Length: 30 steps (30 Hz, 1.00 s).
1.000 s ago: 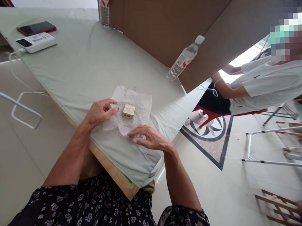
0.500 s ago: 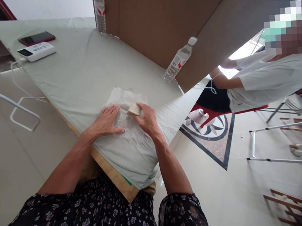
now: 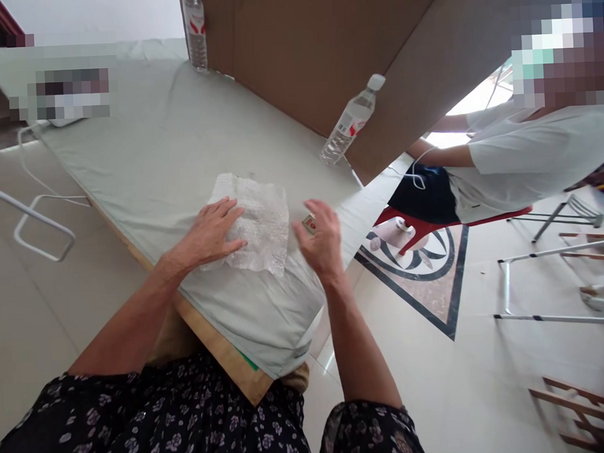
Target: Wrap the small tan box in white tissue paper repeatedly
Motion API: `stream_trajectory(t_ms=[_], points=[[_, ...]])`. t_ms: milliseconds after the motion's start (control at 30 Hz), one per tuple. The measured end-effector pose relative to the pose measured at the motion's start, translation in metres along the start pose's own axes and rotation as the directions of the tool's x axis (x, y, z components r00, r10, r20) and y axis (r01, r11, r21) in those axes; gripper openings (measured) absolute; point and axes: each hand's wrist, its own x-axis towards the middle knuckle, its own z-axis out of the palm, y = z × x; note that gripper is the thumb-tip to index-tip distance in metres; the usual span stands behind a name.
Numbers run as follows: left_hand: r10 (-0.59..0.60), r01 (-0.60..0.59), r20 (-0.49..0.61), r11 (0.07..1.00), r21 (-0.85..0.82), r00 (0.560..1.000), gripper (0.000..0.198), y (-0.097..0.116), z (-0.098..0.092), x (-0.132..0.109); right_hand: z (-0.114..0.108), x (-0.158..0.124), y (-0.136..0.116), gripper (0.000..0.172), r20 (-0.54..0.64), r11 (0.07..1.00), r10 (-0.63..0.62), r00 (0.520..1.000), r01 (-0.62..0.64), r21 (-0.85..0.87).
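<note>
My left hand (image 3: 209,234) lies, fingers spread, on a crinkly, squarish sheet of translucent plastic wrap (image 3: 262,225). Between the curved thumb and forefinger of my right hand (image 3: 323,242) sits a small, printed, square-edged box (image 3: 308,223); I cannot tell whether they clamp it.

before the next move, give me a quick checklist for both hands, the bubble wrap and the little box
1. Bubble-wrap sheet spread out on the cloth: ok, though slightly creased.
2. Left hand on the sheet: ok, fingers spread over its left part.
3. Small box off the sheet: ok, it is to the right of it.
4. Right hand gripping the box firmly: cannot tell, the hand partly hides it.
5. Nearer water bottle clear of both hands: ok.
</note>
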Motion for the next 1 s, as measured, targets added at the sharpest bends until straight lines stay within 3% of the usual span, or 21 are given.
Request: stream_trajectory(t_ms=[100, 167, 233, 367, 500, 633, 767, 933, 1000], points=[[0.016, -0.016, 0.029, 1.000, 0.018, 0.999, 0.071, -0.001, 0.001, 0.016, 0.029, 0.011, -0.032, 0.053, 0.250, 0.991, -0.134, 0.959, 0.128, 0.040], [-0.004, 0.000, 0.092, 0.999, 0.045, 0.996, 0.077, -0.003, 0.005, 0.024, 0.048, 0.018, -0.040, 0.056, 0.406, 0.992, -0.113, 0.907, 0.127, -0.008], [-0.047, 0.038, 0.142, 0.997, 0.069, 0.989, 0.085, -0.007, 0.010, 0.028, 0.059, 0.020, -0.038, 0.057, 0.493, 0.990, -0.042, 0.869, 0.103, -0.097], [-0.087, 0.071, 0.182, 0.993, 0.093, 0.979, 0.097, -0.015, 0.014, 0.028, 0.059, 0.010, -0.023, 0.062, 0.484, 0.973, 0.024, 0.875, 0.090, -0.212], [-0.079, 0.065, 0.170, 0.994, 0.086, 0.982, 0.097, -0.013, 0.010, 0.022, 0.054, 0.001, -0.017, 0.064, 0.468, 0.965, 0.035, 0.883, 0.092, -0.246], [-0.078, 0.069, 0.102, 0.994, 0.083, 0.992, 0.089, -0.008, 0.008, 0.002, 0.057, 0.001, -0.016, 0.062, 0.445, 0.973, 0.016, 0.895, 0.089, -0.214], [-0.076, 0.068, 0.166, 0.996, 0.050, 0.983, 0.096, -0.015, 0.009, -0.016, 0.061, 0.001, -0.013, 0.060, 0.411, 0.982, -0.007, 0.912, 0.084, -0.171], [-0.036, 0.037, 0.197, 0.999, 0.001, 0.980, 0.103, -0.019, 0.001, -0.018, 0.063, 0.000, -0.010, 0.059, 0.388, 0.988, -0.026, 0.921, 0.083, -0.130], [-0.059, 0.061, 0.134, 0.998, -0.009, 0.989, 0.093, -0.014, 0.000, -0.017, 0.064, 0.000, -0.009, 0.060, 0.383, 0.990, -0.025, 0.924, 0.076, -0.119]])
